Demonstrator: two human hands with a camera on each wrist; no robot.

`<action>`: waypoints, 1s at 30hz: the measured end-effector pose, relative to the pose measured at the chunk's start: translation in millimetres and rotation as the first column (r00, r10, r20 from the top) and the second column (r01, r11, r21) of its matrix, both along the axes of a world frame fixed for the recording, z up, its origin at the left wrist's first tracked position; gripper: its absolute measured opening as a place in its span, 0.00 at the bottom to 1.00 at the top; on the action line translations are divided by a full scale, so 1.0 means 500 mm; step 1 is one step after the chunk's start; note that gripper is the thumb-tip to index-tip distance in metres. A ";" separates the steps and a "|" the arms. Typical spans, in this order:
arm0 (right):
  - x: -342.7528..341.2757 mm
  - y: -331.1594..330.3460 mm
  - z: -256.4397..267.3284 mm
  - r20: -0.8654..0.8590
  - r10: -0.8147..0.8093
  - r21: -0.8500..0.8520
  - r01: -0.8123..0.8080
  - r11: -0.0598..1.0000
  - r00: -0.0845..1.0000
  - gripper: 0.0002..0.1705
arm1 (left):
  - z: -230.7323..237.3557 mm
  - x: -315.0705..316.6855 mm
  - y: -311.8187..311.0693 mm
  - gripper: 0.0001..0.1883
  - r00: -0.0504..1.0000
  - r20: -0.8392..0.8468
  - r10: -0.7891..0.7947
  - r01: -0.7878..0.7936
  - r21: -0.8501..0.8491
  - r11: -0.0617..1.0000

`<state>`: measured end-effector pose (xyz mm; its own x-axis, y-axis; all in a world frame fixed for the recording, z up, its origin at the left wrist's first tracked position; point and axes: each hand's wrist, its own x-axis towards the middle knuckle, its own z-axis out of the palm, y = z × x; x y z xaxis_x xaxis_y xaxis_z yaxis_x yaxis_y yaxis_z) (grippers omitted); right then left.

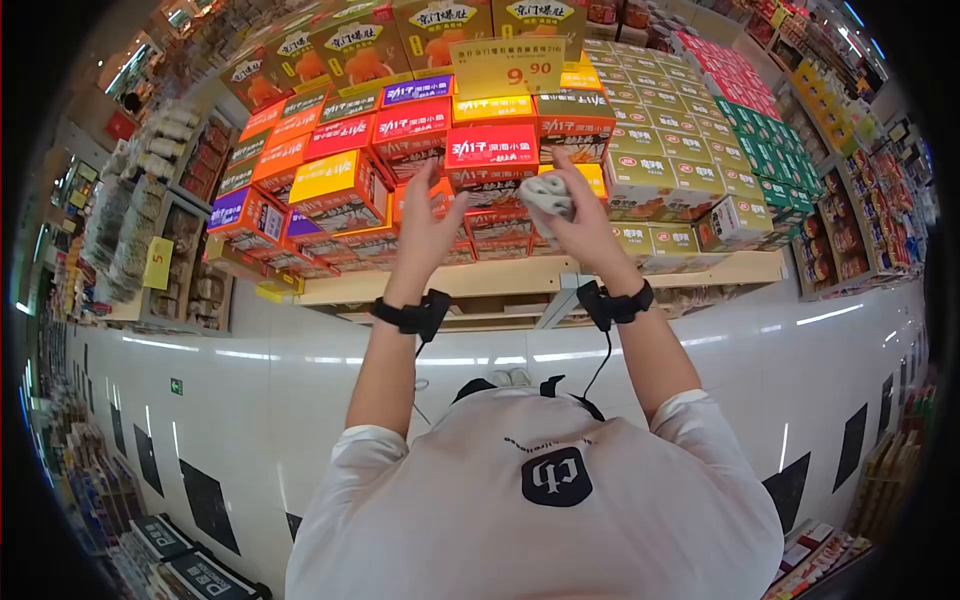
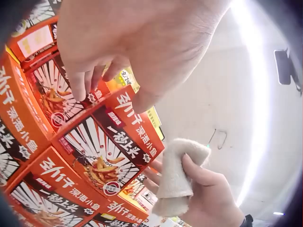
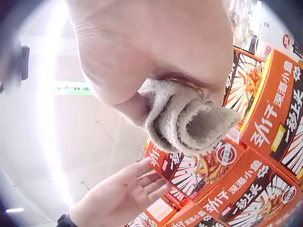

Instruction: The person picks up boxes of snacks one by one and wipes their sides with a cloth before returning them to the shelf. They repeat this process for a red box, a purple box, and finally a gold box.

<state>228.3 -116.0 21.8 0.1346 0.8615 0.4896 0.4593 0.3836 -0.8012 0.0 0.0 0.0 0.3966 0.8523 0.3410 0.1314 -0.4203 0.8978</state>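
Observation:
A folded, rolled grey-white cloth [image 1: 547, 195] is gripped in my right hand [image 1: 590, 230]; its layered end shows as a spiral in the right wrist view, where the cloth [image 3: 189, 123] hangs below the palm. My left hand [image 1: 428, 225] holds nothing, its fingers extended and thumb spread. Both hands flank a red-topped snack box [image 1: 490, 148] at the front of the stacked display, left fingertips close to its left side. In the left wrist view, the front of an orange box [image 2: 102, 156] with printed chilli-fish pictures lies just below my left hand [image 2: 137, 47].
A yellow price sign [image 1: 508, 66] stands above the orange and red boxes. Olive-gold boxes [image 1: 650, 150] are stacked to the right, green ones [image 1: 765, 145] beyond. A wooden ledge [image 1: 690, 275] runs along the display's front. Shelves with packaged goods stand on both sides.

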 end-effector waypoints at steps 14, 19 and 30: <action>-0.100 -0.055 0.001 -0.247 -0.008 0.049 0.021 0.999 0.969 0.28 | 0.029 0.007 -0.062 0.42 0.988 0.106 0.116 -0.133 0.171 0.976; -0.099 -0.124 -0.023 -0.280 0.131 0.056 -0.120 0.991 0.951 0.22 | 0.007 -0.049 -0.096 0.51 0.982 0.181 -0.051 0.002 0.261 0.965; -0.204 -0.128 -0.003 0.082 -0.045 -0.035 0.048 0.998 0.996 0.31 | -0.126 -0.070 -0.196 0.48 0.970 -0.073 -0.232 0.232 -0.008 0.973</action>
<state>126.3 -180.0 20.3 0.1357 0.8730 0.4685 0.5399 0.3314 -0.7738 -34.9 -98.1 -62.9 0.6072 0.7340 0.3042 0.0952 -0.4474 0.8893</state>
